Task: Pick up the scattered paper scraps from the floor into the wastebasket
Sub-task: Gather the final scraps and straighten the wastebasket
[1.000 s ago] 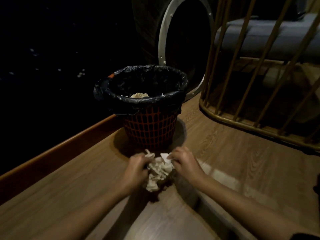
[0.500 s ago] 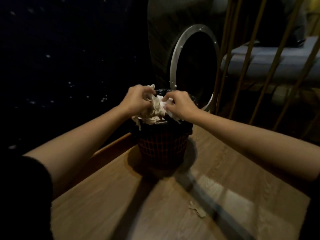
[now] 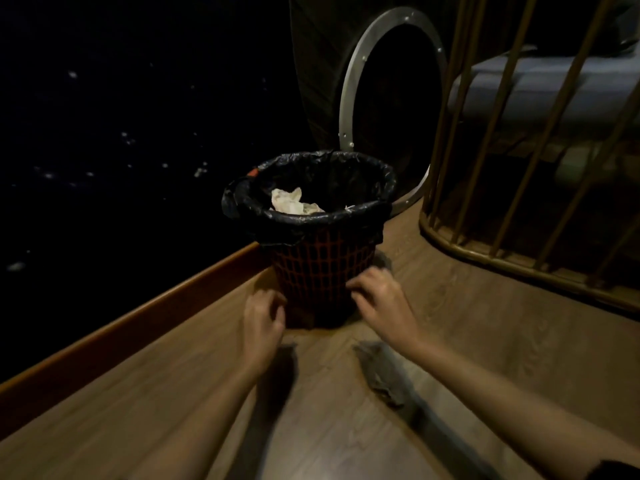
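Wastebasket (image 3: 320, 271) upright; crumpled paper (image 3: 294, 201) inside, perhaps lying left-right.

Arms: 2 bare forearms, no watch, band or bracelet showing.
Left hand (image 3: 261, 323): bare, no glove, no ring to be seen; edges blurred.
Right hand (image 3: 382, 303): bare, no glove, no ring to be seen; fingers blurred.
Sleeve (image 3: 613, 471): dark, likely black, only a corner showing at the right arm's upper end.
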`<state>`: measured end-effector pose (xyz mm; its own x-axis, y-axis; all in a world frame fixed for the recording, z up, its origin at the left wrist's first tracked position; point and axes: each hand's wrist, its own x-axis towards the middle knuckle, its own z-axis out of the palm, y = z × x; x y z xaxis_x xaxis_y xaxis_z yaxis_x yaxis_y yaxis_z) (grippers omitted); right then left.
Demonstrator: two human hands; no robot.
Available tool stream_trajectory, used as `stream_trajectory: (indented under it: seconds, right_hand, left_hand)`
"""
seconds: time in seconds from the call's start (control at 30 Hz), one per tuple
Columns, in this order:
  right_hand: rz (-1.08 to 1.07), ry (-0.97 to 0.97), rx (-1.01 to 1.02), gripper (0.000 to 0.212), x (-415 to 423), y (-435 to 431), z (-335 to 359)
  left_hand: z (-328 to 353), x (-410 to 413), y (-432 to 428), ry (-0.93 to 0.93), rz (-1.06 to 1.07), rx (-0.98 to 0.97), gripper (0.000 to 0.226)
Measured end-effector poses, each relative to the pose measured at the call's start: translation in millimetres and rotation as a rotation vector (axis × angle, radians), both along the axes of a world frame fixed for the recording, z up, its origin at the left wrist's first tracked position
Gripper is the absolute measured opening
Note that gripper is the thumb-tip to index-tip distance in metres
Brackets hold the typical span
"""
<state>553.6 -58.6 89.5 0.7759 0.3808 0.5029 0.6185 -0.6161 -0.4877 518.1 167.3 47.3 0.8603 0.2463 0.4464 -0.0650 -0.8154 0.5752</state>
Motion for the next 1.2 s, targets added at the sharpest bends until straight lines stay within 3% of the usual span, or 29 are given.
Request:
stream_trajectory:
  seconds: [0.1,0.2,0.33,0.47,0.53,0.6,0.77,0.9,1.0,1.13,1.2]
  right_hand:
    - [0.03,0.281,-0.125,0.03,-13.1,-15.9,-60.0]
    - [-0.001,0.491,-0.1,0.034,-29.1,-33.3,-105.7]
    - [-0.043,0.451,-0.138,0.032,-52.3,-45.5,-145.3]
    - [-0.064,0.441,-0.016,0.019,-62.7,-43.1,-155.1]
    - [-0.077,0.427,0.032,0.011,-63.6,-41.3,-155.7]
    - [-0.083,0.419,0.042,0.018,-64.6,-41.0,-154.8]
    - [-0.052,0.442,-0.065,0.014,-57.1,-42.2,-152.2]
    - [-0.07,0.482,-0.087,0.008,-44.9,-44.1,-129.8]
    - [-0.085,0.367,-0.008,0.007,-29.1,-40.7,-88.9]
    - [-0.022,0.094,0.149,0.005,-5.4,-14.3,1.5]
    - [-0.001,-0.043,0.232,0.004,8.2,2.9,53.1]
  left_hand:
    - [-43.4,-2.0,3.4,0.282,0.075,-0.117,0.015]
    - [-69.2,6.4,3.0,0.398,0.078,-0.127,0.021]
    - [-86.8,22.5,2.3,0.405,0.098,-0.126,0.019]
    - [-95.3,29.4,-1.4,0.364,0.144,-0.09,0.005]
    - [-99.1,31.1,-2.0,0.358,0.143,-0.077,0.006]
    - [-99.7,32.9,-3.5,0.37,0.136,-0.046,0.013]
    - [-96.2,22.9,-8.1,0.481,-0.041,0.159,0.01]
    - [-70.9,4.4,-6.1,0.53,-0.164,0.188,0.012]
    - [-28.4,-4.2,-2.1,0.4,-0.283,0.244,0.004]
    - [59.1,5.6,-4.7,-0.07,-0.415,0.316,0.013]
    - [104.2,24.5,-9.9,-0.18,-0.374,0.34,0.008]
